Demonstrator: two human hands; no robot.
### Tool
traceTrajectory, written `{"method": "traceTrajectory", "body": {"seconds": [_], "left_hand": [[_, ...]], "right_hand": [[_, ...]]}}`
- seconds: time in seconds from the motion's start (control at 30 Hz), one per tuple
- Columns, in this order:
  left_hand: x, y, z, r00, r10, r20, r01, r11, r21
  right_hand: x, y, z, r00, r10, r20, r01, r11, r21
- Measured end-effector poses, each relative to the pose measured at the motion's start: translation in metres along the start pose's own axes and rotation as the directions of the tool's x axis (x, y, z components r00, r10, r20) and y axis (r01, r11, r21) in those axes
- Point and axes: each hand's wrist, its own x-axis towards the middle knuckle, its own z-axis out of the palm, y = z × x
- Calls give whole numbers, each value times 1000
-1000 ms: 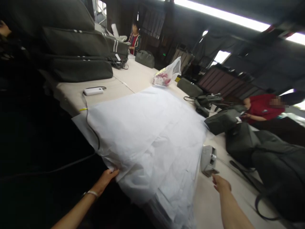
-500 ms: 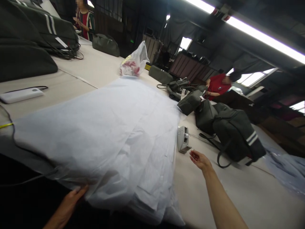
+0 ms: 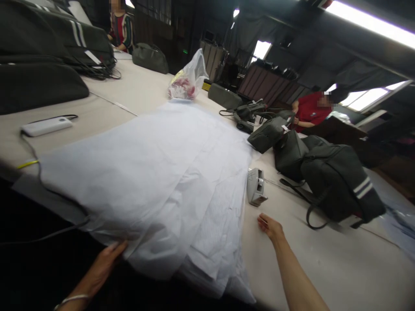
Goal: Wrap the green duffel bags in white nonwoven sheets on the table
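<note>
A wide stack of thin white sheets (image 3: 155, 160), translucent at the near edge, lies over the table and droops past its front. My left hand (image 3: 105, 265) is at that drooping edge, thumb and fingers closed on the sheet's border; the fingertips are blurred and partly hidden. To the right of the stack, my right hand (image 3: 271, 228) hovers low over the table with loosely bent fingers and nothing in them. Just beyond it stands a grey tape dispenser (image 3: 255, 188), apart from the fingers. A dark cable (image 3: 61, 196) runs across the stack's left corner.
Dark green bags (image 3: 343, 177) with white stripes sit on the right, and more bags (image 3: 48, 39) at the left. A white power bank (image 3: 48, 126) lies at left. Behind the stack stands a clear plastic bag (image 3: 186, 84). A person in red (image 3: 313, 110) works across the table.
My right hand has drawn back from the tape dispenser, its fingers closer together. My left hand stays at the sheet's edge. The whole view has shifted slightly.
</note>
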Motion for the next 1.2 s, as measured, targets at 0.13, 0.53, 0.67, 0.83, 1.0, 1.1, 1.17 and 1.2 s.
{"method": "traceTrajectory", "body": {"seconds": [0.13, 0.53, 0.67, 0.83, 1.0, 1.1, 1.17, 1.2], "left_hand": [[-13, 1, -1, 995, 60, 82, -62, 998, 12], [-28, -12, -10, 972, 162, 173, -145, 984, -105], [-25, -14, -11, 972, 171, 158, -149, 979, -140], [-22, -12, -13, 974, 135, 185, -109, 984, -143], [-21, -9, -13, 968, 74, 241, -41, 989, -140], [-22, -6, -13, 963, 49, 265, -11, 990, -143], [-23, -3, -14, 961, 38, 274, 1, 990, -140], [-24, -2, -15, 961, 34, 276, 5, 990, -139]], "right_hand": [[-64, 1, 21, 969, -84, 231, 98, 994, -50], [-347, 134, 214, 395, 160, 905, 375, 871, -317], [-355, 161, 243, 528, 198, 826, 399, 801, -447], [-347, 164, 254, 637, 238, 733, 372, 738, -563], [-346, 162, 254, 703, 267, 659, 321, 708, -629], [-347, 163, 253, 729, 285, 623, 282, 704, -652], [-348, 164, 252, 735, 296, 610, 260, 708, -657], [-348, 165, 251, 735, 301, 608, 250, 713, -655]]}}
